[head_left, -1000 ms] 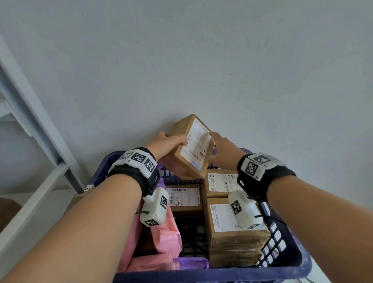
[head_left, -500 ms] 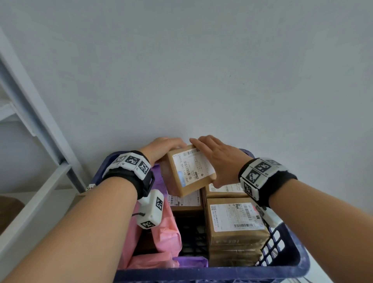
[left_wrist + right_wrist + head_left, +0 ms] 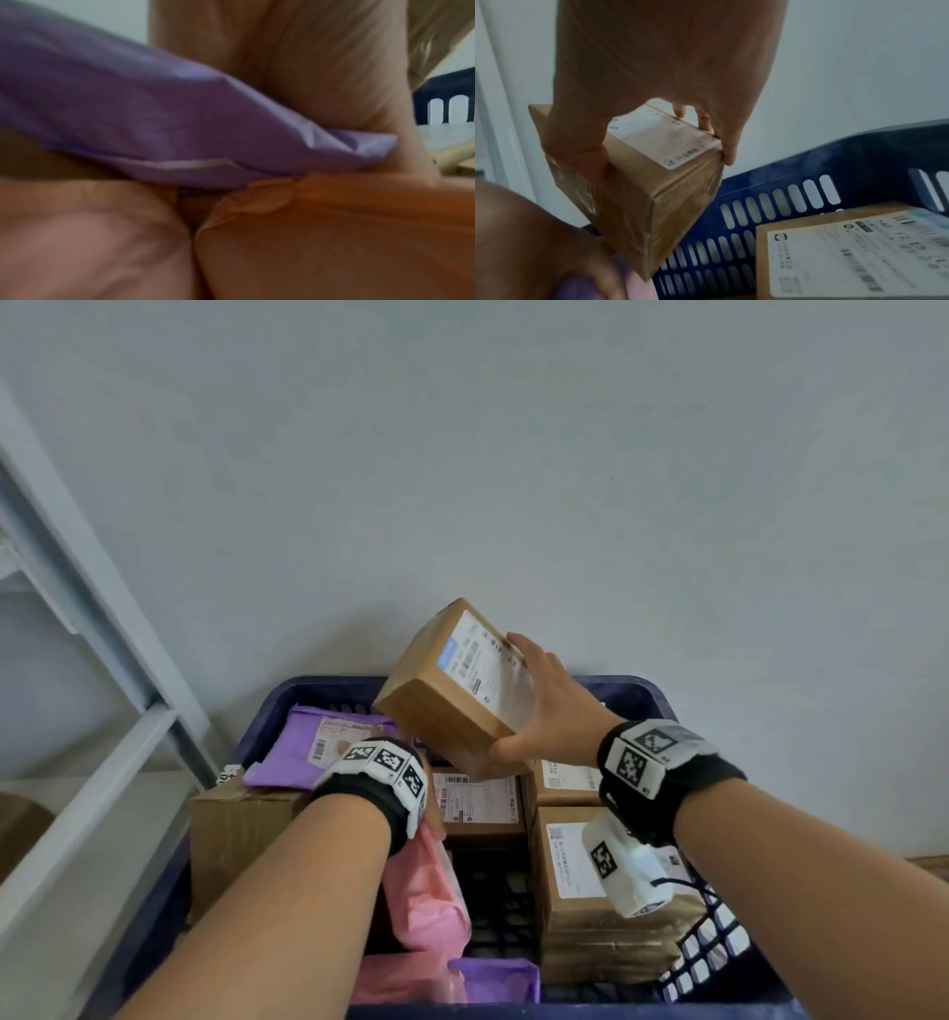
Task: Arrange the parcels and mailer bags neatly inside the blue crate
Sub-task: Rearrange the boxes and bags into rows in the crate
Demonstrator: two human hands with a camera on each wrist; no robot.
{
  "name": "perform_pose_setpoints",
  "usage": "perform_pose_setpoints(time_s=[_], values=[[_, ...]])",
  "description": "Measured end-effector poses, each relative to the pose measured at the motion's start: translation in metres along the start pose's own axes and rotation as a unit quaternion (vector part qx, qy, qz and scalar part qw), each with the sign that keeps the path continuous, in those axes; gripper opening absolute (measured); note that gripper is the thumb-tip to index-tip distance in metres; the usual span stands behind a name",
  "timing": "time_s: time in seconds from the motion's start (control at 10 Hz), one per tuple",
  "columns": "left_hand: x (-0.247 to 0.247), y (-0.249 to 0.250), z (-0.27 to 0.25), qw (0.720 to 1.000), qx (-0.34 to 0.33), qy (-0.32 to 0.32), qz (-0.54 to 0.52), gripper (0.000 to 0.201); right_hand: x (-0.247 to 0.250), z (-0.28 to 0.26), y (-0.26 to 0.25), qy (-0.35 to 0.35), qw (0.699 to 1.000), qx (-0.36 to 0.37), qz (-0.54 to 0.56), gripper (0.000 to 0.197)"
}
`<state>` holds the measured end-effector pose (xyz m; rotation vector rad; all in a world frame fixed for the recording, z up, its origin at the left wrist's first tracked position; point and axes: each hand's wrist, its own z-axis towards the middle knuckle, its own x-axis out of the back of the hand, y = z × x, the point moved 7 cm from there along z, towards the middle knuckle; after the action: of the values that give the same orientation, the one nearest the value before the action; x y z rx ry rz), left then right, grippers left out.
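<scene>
My right hand (image 3: 518,698) grips a small cardboard parcel (image 3: 447,706) with a white label, thumb on its near edge and fingers over the far edge. The parcel hangs tilted above the far side of the blue crate (image 3: 631,690). The right wrist view shows the same parcel (image 3: 654,192) in that hand (image 3: 662,162). My left hand (image 3: 434,816) reaches down into the crate between a purple mailer bag (image 3: 298,752) and a pink mailer bag (image 3: 426,901); its fingers are hidden behind the wristband. In the blurred left wrist view the purple mailer bag (image 3: 154,113) lies right against that hand.
Stacked labelled boxes (image 3: 570,916) fill the crate's right side, and another box (image 3: 477,801) lies in the middle at the back. A large cardboard box (image 3: 241,839) stands at the left, a second purple bag (image 3: 498,978) at the front. A grey shelf frame (image 3: 102,660) stands at the left, against the wall.
Both hands held the parcel low over the crate before. Now the left hand has let go and dropped into the crate, and the right hand alone has lifted and tilted the parcel.
</scene>
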<state>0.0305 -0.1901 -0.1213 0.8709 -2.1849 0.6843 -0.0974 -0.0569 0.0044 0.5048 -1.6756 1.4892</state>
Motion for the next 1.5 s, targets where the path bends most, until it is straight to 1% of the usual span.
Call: perform_pose_setpoints(time_s=[0.1, 0.2, 0.3, 0.4, 0.5, 0.6, 0.7, 0.8, 0.9, 1.0, 1.1, 1.2, 1.3, 1.4, 1.5], values=[[0.001, -0.012, -0.026, 1.0, -0.005, -0.017, 0.004, 0.061, -0.016, 0.004, 0.004, -0.032, 0.997, 0.0, -0.07, 0.113], [0.005, -0.018, -0.046, 0.999, -0.022, -0.03, -0.04, 0.072, -0.019, 0.008, 0.011, -0.051, 0.993, -0.018, -0.106, 0.113], [0.005, -0.025, -0.038, 0.996, -0.032, -0.019, -0.082, 0.084, -0.019, 0.011, 0.011, -0.091, 0.978, -0.017, -0.185, 0.116], [0.005, -0.028, -0.034, 0.997, -0.037, -0.005, -0.066, 0.08, -0.028, 0.017, 0.002, -0.133, 0.953, -0.003, -0.272, 0.119], [0.004, -0.031, -0.03, 0.995, -0.034, 0.009, -0.098, 0.055, -0.042, 0.024, -0.005, -0.164, 0.932, 0.007, -0.322, 0.122], [0.002, -0.03, -0.027, 0.994, -0.044, -0.004, -0.104, 0.037, -0.05, 0.028, -0.003, -0.172, 0.921, -0.009, -0.35, 0.122], [0.003, -0.026, -0.035, 0.994, -0.056, -0.008, -0.094, 0.033, -0.055, 0.033, -0.003, -0.175, 0.911, -0.022, -0.373, 0.12], [0.005, -0.023, -0.032, 0.994, -0.06, -0.005, -0.089, 0.034, -0.061, 0.039, -0.003, -0.181, 0.901, -0.032, -0.393, 0.12], [0.004, -0.021, -0.028, 0.997, -0.062, 0.0, -0.053, 0.054, -0.068, 0.043, -0.002, -0.19, 0.895, -0.045, -0.4, 0.115], [-0.014, -0.024, 0.031, 0.998, -0.039, 0.038, -0.032, 0.086, -0.077, 0.045, 0.003, -0.196, 0.899, -0.061, -0.388, 0.095], [-0.01, -0.017, 0.019, 0.999, -0.03, 0.039, -0.018, 0.066, -0.085, 0.044, 0.008, -0.194, 0.898, -0.069, -0.389, 0.078], [0.008, -0.012, -0.027, 0.997, -0.052, 0.057, -0.03, 0.033, -0.092, 0.045, 0.003, -0.198, 0.895, -0.043, -0.396, 0.065], [0.004, -0.012, -0.026, 0.997, -0.06, 0.047, -0.005, 0.032, -0.1, 0.047, -0.012, -0.164, 0.911, 0.016, -0.379, 0.069], [0.01, -0.012, -0.033, 0.997, -0.049, 0.052, -0.032, 0.041, -0.113, 0.045, -0.005, -0.188, 0.926, 0.001, -0.326, 0.053], [0.015, -0.011, -0.033, 0.995, -0.056, 0.067, -0.048, 0.037, -0.116, 0.043, 0.002, -0.206, 0.931, -0.024, -0.3, 0.048]])
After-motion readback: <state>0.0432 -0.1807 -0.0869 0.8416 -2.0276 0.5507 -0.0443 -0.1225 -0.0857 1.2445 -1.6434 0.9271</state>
